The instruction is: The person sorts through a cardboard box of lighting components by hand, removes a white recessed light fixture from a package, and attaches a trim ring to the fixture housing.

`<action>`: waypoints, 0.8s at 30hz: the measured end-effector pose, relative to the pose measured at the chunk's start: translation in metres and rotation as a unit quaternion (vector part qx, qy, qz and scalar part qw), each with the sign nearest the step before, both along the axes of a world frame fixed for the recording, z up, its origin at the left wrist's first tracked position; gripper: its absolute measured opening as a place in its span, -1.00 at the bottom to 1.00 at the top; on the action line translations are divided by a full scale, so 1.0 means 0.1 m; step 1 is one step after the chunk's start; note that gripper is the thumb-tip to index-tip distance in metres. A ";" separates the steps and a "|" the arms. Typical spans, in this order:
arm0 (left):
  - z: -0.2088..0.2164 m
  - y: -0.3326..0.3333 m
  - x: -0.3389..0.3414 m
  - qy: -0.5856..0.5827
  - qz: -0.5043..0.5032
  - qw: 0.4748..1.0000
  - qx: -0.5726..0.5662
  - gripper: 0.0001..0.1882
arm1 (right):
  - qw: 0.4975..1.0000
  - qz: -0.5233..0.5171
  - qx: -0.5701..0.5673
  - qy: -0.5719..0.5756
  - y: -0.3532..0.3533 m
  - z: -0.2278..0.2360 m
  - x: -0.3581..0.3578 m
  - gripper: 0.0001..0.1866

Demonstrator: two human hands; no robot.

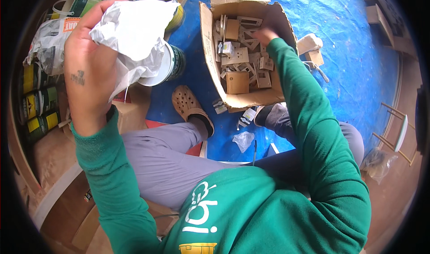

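Observation:
My left hand [88,70], raised at the left, is closed on a crumpled white plastic bag [136,30]. The bag hangs over a paint tub, and its contents, if any, are hidden. My right hand [265,36] reaches into an open cardboard box [207,41] near its right side. Its fingers are partly hidden among the box's contents, so I cannot make out a grip. Inside lie several beige switch and socket plates [236,56], jumbled flat and on edge. A square wooden-coloured piece [237,82] and a small white packet [226,49] are among them.
Blue tarpaulin [345,43] covers the floor. Paint tubs [177,63] and a filled plastic bag [50,41] crowd the left. A brush [321,72] lies right of the box. Small packets [247,117] and clear plastic [243,140] lie between my feet. A small stool [400,133] stands far right.

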State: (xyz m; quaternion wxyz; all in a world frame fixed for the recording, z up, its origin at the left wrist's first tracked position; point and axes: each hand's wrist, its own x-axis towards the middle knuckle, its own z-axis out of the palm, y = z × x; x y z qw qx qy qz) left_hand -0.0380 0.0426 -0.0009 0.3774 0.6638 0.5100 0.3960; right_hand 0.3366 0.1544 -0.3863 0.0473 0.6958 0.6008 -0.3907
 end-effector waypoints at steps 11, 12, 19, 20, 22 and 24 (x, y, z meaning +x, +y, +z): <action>-0.04 0.01 -0.10 0.143 0.010 0.990 0.013 -0.64 | 0.975 0.073 0.106 -0.183 -0.55 -0.46 -0.21 -0.56; -0.05 0.02 -0.09 0.141 0.002 0.990 0.015 -0.63 | 0.976 0.055 0.120 -0.173 -0.58 -0.47 -0.22 -0.53; -0.16 0.06 -0.01 0.029 0.031 0.997 -0.063 -0.61 | 0.984 0.057 0.115 -0.120 -0.54 -0.32 -0.23 -0.55; -0.15 0.06 0.00 0.013 0.043 0.995 -0.091 -0.60 | 0.983 0.062 0.139 -0.106 -0.55 -0.36 -0.20 -0.53; -0.16 0.07 0.02 0.031 0.044 0.996 -0.077 -0.62 | 0.977 0.072 0.186 -0.080 -0.58 -0.40 -0.12 -0.47; -0.19 0.09 0.02 0.041 0.041 0.995 -0.079 -0.63 | 0.975 0.076 0.208 -0.027 -0.57 -0.40 -0.04 -0.43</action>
